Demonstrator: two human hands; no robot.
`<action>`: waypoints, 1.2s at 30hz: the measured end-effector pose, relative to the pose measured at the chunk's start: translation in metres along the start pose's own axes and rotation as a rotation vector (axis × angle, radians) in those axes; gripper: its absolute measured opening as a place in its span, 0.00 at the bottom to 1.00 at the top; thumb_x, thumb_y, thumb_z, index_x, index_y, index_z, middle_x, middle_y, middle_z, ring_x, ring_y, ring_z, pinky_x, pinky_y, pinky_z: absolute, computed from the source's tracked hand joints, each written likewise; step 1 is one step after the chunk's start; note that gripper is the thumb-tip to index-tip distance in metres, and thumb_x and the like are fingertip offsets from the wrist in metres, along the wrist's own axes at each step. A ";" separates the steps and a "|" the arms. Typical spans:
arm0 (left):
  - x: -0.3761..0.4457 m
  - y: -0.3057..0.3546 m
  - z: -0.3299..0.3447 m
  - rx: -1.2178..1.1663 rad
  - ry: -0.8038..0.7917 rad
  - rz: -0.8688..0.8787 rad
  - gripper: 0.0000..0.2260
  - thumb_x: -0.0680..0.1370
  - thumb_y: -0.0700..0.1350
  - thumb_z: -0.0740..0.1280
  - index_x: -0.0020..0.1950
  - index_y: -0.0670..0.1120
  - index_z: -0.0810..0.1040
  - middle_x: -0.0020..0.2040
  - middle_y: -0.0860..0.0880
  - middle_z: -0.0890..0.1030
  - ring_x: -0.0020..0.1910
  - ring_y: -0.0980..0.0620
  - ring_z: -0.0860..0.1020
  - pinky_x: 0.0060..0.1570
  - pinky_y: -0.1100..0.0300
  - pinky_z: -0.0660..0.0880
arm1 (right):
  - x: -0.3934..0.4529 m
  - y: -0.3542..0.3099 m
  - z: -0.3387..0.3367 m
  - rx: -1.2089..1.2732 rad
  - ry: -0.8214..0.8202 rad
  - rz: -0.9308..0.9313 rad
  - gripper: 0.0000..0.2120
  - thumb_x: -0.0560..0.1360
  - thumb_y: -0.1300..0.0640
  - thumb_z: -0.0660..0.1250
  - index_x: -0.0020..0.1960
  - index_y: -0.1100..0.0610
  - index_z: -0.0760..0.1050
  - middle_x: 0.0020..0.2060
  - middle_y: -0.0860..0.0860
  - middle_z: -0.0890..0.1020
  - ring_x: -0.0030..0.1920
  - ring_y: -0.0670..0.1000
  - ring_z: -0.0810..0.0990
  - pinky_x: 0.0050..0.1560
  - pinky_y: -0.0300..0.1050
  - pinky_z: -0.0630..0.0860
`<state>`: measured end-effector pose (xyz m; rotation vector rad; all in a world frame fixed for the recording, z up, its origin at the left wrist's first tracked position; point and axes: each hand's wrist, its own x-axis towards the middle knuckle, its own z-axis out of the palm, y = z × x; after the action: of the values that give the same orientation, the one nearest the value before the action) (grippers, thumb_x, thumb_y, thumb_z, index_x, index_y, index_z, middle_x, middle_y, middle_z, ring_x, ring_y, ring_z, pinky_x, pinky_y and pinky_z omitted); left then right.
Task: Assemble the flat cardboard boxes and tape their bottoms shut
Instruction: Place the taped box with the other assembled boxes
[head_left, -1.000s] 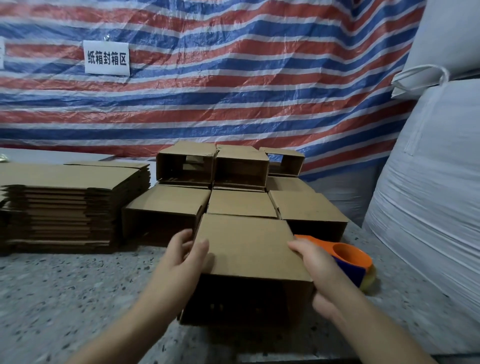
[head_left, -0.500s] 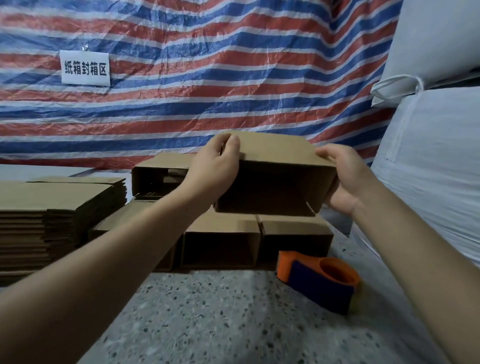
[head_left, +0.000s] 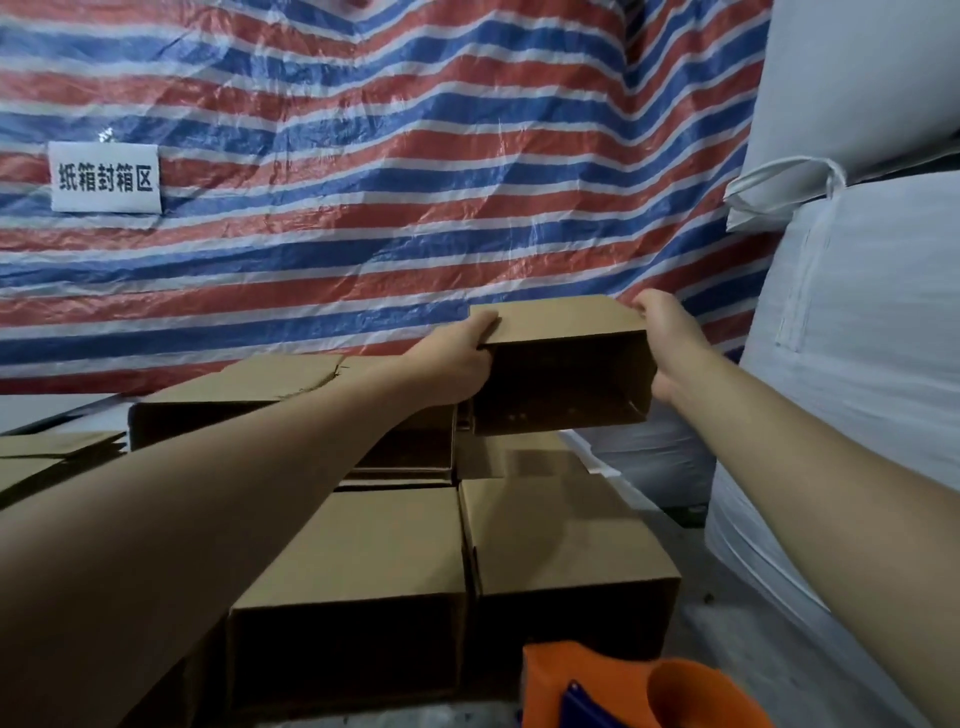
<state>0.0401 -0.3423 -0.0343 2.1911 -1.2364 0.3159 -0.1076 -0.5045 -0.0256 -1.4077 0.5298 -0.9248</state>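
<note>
Cardboard fills the lower half of the view, much of it hidden: the flat stack (head_left: 49, 460) at nine o'clock is cut by the left edge and crossed by the left forearm, which also covers most of the assembled boxes (head_left: 363, 561) standing in rows on the counter (head_left: 727, 613). A white sign (head_left: 105, 178) hangs on the striped tarp (head_left: 389, 182) at ten o'clock. Right of centre, the held box (head_left: 563, 364) is raised above the back row, its dark open side facing the camera. The left hand (head_left: 457, 358) clamps its left end, thumb over the top panel, the other fingers hidden behind the wall. The right hand (head_left: 670, 348) grips the right end, fingertips (head_left: 641, 304) curled over the top far corner. At five o'clock the orange tape dispenser (head_left: 634, 691) is cropped by the bottom edge. White sacks (head_left: 872, 338) rise at three o'clock.
</note>
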 end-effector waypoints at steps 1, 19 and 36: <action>0.009 -0.005 0.007 0.056 -0.015 0.002 0.26 0.82 0.43 0.56 0.79 0.56 0.55 0.75 0.43 0.66 0.67 0.44 0.70 0.50 0.59 0.65 | 0.012 0.008 0.000 -0.010 -0.001 -0.001 0.16 0.77 0.47 0.63 0.60 0.54 0.76 0.55 0.55 0.83 0.56 0.56 0.82 0.61 0.55 0.78; 0.048 -0.058 0.066 0.588 0.047 0.072 0.17 0.82 0.45 0.56 0.70 0.51 0.69 0.66 0.47 0.76 0.63 0.45 0.74 0.56 0.51 0.72 | 0.110 0.101 0.020 0.006 -0.129 0.111 0.08 0.79 0.54 0.62 0.44 0.53 0.77 0.25 0.48 0.81 0.38 0.50 0.80 0.39 0.45 0.74; 0.046 -0.059 0.081 0.639 0.077 0.099 0.12 0.82 0.51 0.56 0.58 0.46 0.73 0.53 0.46 0.80 0.50 0.44 0.78 0.44 0.54 0.66 | 0.113 0.126 0.027 -0.053 -0.110 0.175 0.07 0.78 0.52 0.64 0.48 0.55 0.77 0.36 0.51 0.80 0.39 0.50 0.80 0.36 0.41 0.74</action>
<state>0.1075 -0.4000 -0.0992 2.6048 -1.3287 0.9354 0.0062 -0.5894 -0.1213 -1.4268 0.5883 -0.6938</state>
